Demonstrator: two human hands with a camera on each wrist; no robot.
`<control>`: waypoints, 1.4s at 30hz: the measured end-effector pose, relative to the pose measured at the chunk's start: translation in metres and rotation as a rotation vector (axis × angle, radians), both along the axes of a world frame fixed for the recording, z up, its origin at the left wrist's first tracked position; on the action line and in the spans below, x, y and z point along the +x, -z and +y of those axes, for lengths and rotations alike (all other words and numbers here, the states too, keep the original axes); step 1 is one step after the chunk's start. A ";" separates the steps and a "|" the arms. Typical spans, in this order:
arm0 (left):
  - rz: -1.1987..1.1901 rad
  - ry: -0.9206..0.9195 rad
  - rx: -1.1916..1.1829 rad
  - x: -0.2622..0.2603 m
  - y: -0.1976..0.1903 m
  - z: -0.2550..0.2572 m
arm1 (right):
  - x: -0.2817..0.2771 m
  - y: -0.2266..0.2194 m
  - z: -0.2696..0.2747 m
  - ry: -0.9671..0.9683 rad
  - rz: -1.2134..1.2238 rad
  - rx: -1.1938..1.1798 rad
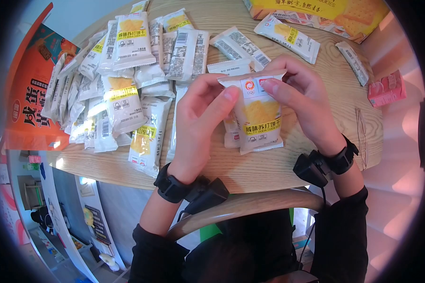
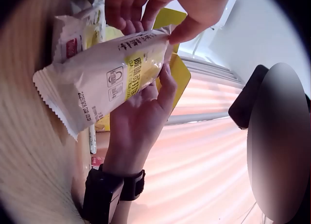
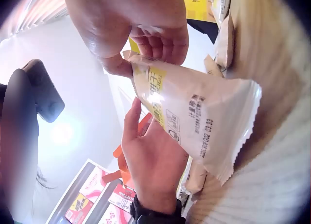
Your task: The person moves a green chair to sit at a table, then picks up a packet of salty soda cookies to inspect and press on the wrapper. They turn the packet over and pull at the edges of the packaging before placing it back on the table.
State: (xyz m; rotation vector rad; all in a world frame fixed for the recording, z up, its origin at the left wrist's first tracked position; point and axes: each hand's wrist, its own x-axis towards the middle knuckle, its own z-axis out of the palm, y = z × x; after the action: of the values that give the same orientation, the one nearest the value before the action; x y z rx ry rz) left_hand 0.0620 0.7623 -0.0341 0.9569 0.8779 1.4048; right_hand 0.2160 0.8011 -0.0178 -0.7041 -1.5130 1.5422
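Note:
Both hands hold one white and yellow cracker packet (image 1: 260, 118) by its top edge, above the near part of the table. The left hand (image 1: 198, 120) pinches its upper left corner, thumb on the front. At the upper right corner the right hand (image 1: 307, 101) pinches with its thumb on the printed face. The packet (image 2: 116, 76) hangs tilted in the left wrist view, its lower sealed edge free. In the right wrist view the packet (image 3: 194, 107) looks unopened at its lower end. Behind it, another packet (image 1: 231, 127) shows in part, close to the left fingers.
A heap of similar packets (image 1: 127, 96) covers the table's left side, beside an orange box (image 1: 26, 104). Loose packets (image 1: 288, 37) lie at the back right, near a yellow cookie box (image 1: 359, 16). A small pink box (image 1: 386, 88) is at the right edge of the table (image 1: 335, 167).

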 end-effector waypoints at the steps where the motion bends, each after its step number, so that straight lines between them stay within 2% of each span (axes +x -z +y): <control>1: 0.018 0.020 -0.007 -0.001 0.000 0.000 | 0.001 0.000 0.000 -0.002 -0.008 -0.007; 9: 0.131 0.004 0.023 0.005 -0.003 -0.003 | -0.001 0.000 -0.004 -0.001 -0.021 -0.059; 18: 0.209 0.051 0.127 0.006 0.000 -0.005 | 0.002 0.010 -0.002 0.006 -0.010 0.067; 20: 0.068 -0.035 0.013 0.007 -0.003 -0.004 | 0.000 0.001 0.000 -0.022 -0.043 -0.051; 26: 0.012 -0.172 0.039 0.003 -0.001 0.001 | 0.001 0.004 0.006 0.019 -0.009 -0.083; 35: 0.127 -0.028 -0.064 -0.001 0.004 0.002 | -0.001 0.006 0.001 0.000 -0.132 -0.004; 42: 0.078 -0.079 -0.035 0.005 0.004 0.004 | 0.005 0.008 0.003 0.072 -0.047 -0.020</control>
State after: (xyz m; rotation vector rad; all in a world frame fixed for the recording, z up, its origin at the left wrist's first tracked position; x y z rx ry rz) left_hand 0.0668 0.7659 -0.0386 0.9648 1.0040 1.4221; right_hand 0.2210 0.8041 -0.0259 -0.8030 -1.4929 1.4982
